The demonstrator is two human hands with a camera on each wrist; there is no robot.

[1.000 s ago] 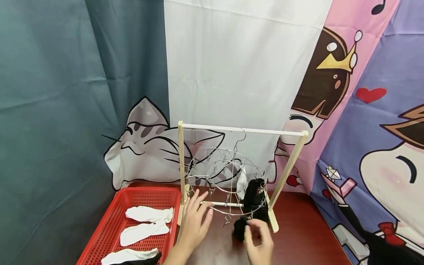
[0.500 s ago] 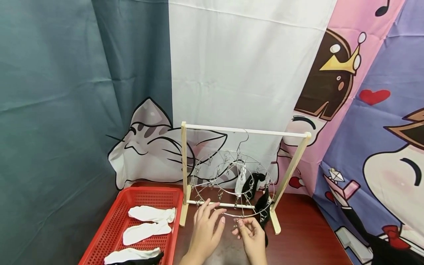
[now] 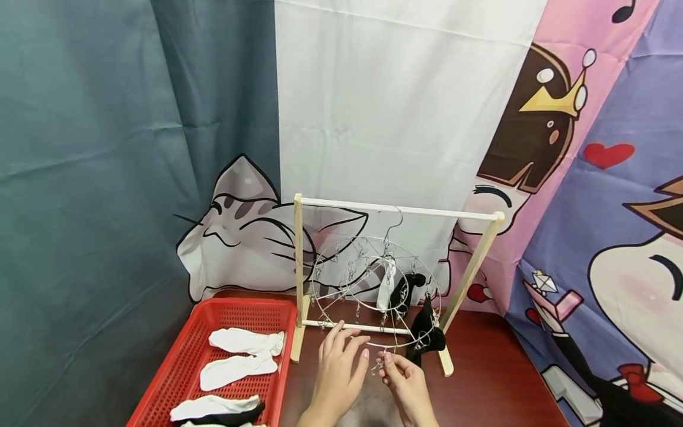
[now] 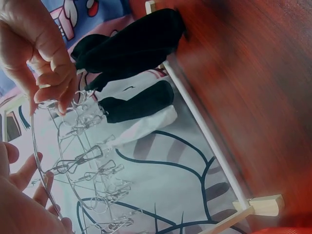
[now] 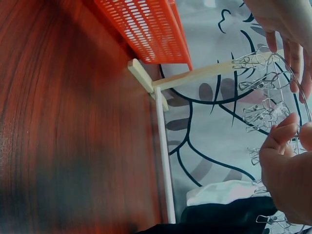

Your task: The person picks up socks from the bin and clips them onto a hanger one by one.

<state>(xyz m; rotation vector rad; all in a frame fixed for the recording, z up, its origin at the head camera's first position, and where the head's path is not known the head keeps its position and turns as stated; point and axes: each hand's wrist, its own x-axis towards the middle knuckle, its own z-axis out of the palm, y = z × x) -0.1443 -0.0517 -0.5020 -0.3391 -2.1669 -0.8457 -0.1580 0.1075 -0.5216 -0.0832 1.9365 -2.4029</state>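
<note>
A round wire sock hanger (image 3: pixel 380 346) with many dangling metal clips hangs by its hook from a small rack. My left hand (image 3: pixel 337 375) touches the near rim with its fingers mostly straight; the wire crosses them in the left wrist view. Beside it, my right hand (image 3: pixel 409 385) pinches a metal clip (image 3: pixel 377 367) at the front of the rim between thumb and fingers. On the hanger's right side, a black sock (image 3: pixel 425 326) hangs close to my right hand. Farther back are another black sock (image 3: pixel 407 290) and a white sock (image 3: pixel 386 287).
At the left stands a red plastic basket (image 3: pixel 288 367) holding several white socks (image 3: pixel 237 372) and a black sock (image 3: pixel 235 417). The rack has a white top bar (image 3: pixel 347 204) and wooden legs (image 3: pixel 475 267) on a reddish-brown table (image 3: pixel 480 379). Printed curtains rise behind.
My right hand has left the black sock at the right front and moved left to a clip on the rim. The hanger has turned, carrying the black socks. My left hand stays at the rim.
</note>
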